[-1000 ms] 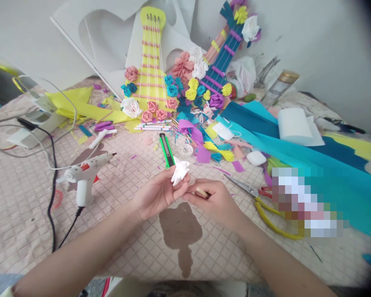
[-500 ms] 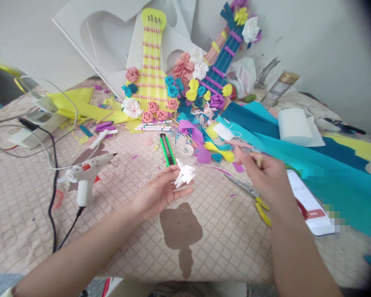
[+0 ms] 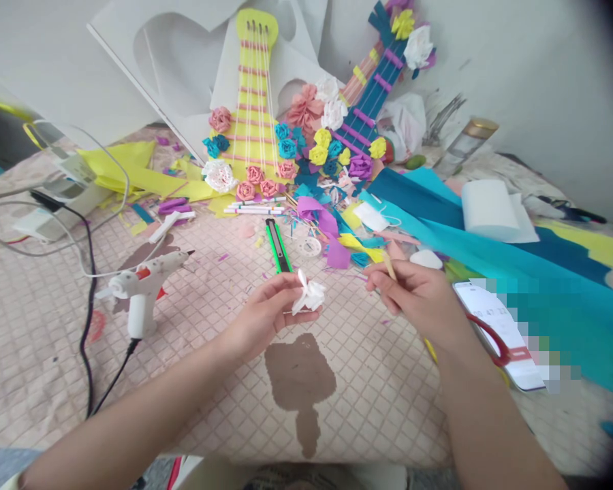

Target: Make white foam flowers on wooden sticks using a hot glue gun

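A white paper flower (image 3: 309, 295) is pinched between the thumb and fingers of my left hand (image 3: 268, 309), above the middle of the table. My right hand (image 3: 413, 292) grips a thin wooden stick (image 3: 389, 265), its tip pointing up past the fingers. Just beyond my left hand lies a green utility knife (image 3: 277, 245). Yellow-handled scissors (image 3: 431, 350) are mostly hidden under my right hand. At the left, a white glue gun (image 3: 144, 289) stands on the patterned tablecloth (image 3: 209, 422).
Paper-decorated yellow (image 3: 253, 116) and blue (image 3: 372, 102) guitar shapes lean at the back. Coloured scraps lie before them. A phone (image 3: 495, 327), red scissor handles (image 3: 500, 347), teal paper (image 3: 556, 292) and a white roll (image 3: 488, 209) are right; cables (image 3: 89, 292) run left.
My right hand has moved left and slightly down, closer to the flower, and now covers much of the yellow-handled scissors. My left thumb has closed onto the flower, which is turned.
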Demonstrator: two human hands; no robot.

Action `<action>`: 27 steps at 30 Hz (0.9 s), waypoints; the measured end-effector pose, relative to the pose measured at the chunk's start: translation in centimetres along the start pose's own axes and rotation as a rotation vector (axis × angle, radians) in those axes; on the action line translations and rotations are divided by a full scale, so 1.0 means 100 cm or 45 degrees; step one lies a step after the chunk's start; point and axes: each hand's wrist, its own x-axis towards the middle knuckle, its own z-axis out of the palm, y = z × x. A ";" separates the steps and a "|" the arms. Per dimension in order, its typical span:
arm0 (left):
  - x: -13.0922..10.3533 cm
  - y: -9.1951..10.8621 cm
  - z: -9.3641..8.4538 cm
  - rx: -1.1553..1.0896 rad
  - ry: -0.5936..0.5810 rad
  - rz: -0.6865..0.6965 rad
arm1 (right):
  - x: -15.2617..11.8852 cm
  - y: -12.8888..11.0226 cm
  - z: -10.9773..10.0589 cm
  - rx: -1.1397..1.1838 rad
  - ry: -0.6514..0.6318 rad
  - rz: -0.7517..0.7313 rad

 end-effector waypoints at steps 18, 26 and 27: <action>0.002 -0.003 -0.002 0.031 -0.026 0.026 | -0.008 -0.015 0.011 0.315 -0.383 0.267; 0.001 -0.004 -0.002 0.058 -0.036 0.026 | -0.008 -0.012 0.022 0.401 -0.607 0.297; 0.001 -0.004 -0.002 0.061 -0.038 0.030 | -0.008 -0.011 0.022 0.417 -0.622 0.318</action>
